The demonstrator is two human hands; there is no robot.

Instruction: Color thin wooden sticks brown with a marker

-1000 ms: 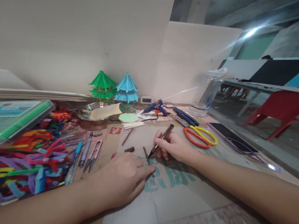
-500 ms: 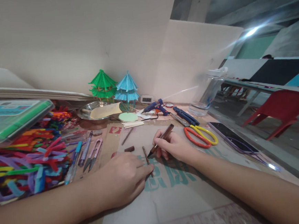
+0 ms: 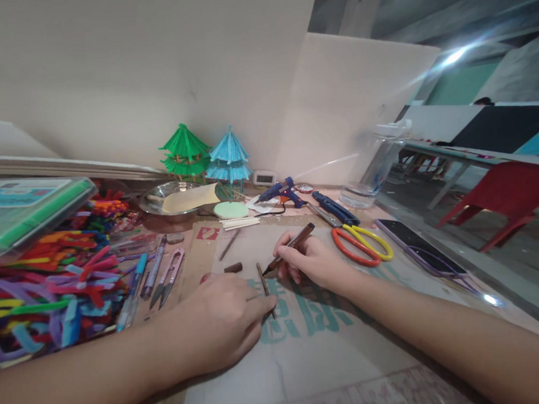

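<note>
My right hand (image 3: 314,262) grips an uncapped brown marker (image 3: 293,248). The dark tip touches or nearly touches the upper part of a thin brown stick (image 3: 263,283). With its fingers curled and the forefinger on the lower end of that stick, my left hand (image 3: 222,318) holds it down on a pale printed bag or sheet (image 3: 311,373). The brown marker cap (image 3: 233,268) lies just beyond my left hand. A second brown stick (image 3: 229,245) rests farther back, near several pale bare sticks (image 3: 240,223).
Scissors (image 3: 357,245), a phone (image 3: 420,246) and a glue gun (image 3: 280,193) lie to the right and back. Green (image 3: 185,152) and blue (image 3: 229,155) paper-roofed models stand by the wall. Pipe cleaners (image 3: 48,300), snips (image 3: 167,278) and pens are at left; a metal bowl (image 3: 151,205) sits behind.
The marker tip has moved slightly up along the stick, away from me, with my right hand. My left hand keeps its place.
</note>
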